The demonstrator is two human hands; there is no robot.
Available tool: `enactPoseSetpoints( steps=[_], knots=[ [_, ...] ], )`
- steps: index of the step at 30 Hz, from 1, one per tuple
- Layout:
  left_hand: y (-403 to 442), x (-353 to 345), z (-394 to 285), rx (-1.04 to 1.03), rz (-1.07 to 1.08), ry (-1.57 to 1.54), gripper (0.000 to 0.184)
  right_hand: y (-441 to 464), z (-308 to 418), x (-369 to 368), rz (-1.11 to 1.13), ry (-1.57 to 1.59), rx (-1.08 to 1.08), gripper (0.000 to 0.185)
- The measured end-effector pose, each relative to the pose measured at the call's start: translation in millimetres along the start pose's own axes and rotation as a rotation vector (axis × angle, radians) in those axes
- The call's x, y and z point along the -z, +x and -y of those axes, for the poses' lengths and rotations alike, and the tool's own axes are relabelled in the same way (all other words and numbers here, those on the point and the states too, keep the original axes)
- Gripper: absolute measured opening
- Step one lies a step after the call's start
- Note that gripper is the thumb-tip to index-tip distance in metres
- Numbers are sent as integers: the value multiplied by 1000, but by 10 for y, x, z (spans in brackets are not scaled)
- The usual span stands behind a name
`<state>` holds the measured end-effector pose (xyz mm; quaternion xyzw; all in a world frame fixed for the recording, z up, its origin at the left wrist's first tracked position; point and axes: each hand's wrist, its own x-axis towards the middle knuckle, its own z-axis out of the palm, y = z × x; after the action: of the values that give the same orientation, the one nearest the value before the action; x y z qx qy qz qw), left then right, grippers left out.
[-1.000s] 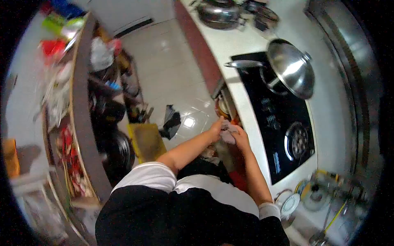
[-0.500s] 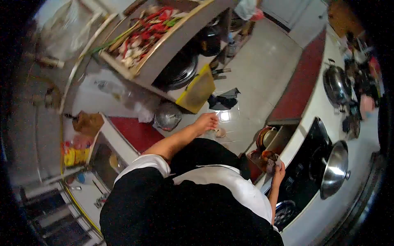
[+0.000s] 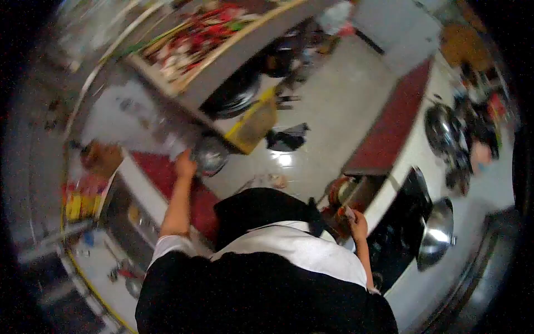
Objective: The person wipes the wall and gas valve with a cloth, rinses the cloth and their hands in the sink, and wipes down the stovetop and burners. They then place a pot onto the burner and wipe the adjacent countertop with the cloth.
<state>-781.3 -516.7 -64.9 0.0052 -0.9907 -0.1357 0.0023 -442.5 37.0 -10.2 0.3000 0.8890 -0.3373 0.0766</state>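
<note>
My left hand [image 3: 186, 165] reaches out beside a round, shiny bowl-like object [image 3: 212, 155] near the red cabinet front [image 3: 153, 172]; motion smears its fingers, so I cannot tell whether it holds anything. On the other side, my right hand [image 3: 360, 225] is closed on a small greyish cloth [image 3: 349, 214]. This cloth is at the opening of a pulled-out drawer [image 3: 364, 192] below the stove counter. Round items inside the drawer are blurred.
A black stove [image 3: 396, 228] and a steel domed lid [image 3: 436, 234] are on the right. Farther up that counter stands a steel pot [image 3: 441, 129]. A yellow board [image 3: 253, 123] leans by the shelf, with a black bag [image 3: 287, 138] on the floor.
My hands were together on the cloth a second ago and are now far apart. The view has turned left. My left hand has moved toward the bowl-like object; the cloth stays in my right.
</note>
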Motion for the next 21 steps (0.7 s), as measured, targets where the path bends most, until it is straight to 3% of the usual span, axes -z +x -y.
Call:
enactPoseSetpoints(
  steps=[3,5,7,8,11,14,16,21],
  knots=[
    [648,-325,545,506,522,181,82,1,32,-116,-148,276,-81,34],
    [564,172,204,108,731,422,83,-26,269,83,-204,223,-27,35],
    [583,-130,352,-66,613,261,74,-144,357,209,-460,190,34,37],
    [533,11,116,150,766,-15,70,-161,425,301,-544,198,42,39],
    [427,-445,148,-50,824,-53,62,-351,572,378,-852,34,-68,45],
    [142,-382,-761,-393,982,178,64,-478,407,201,-869,-98,-194,50],
    [53,-449,-1256,-497,960,136,65,-461,233,-38,-741,-132,-309,55],
    [307,-748,-2075,-768,914,49,63,-247,238,-110,-723,-185,-363,60]
  ],
)
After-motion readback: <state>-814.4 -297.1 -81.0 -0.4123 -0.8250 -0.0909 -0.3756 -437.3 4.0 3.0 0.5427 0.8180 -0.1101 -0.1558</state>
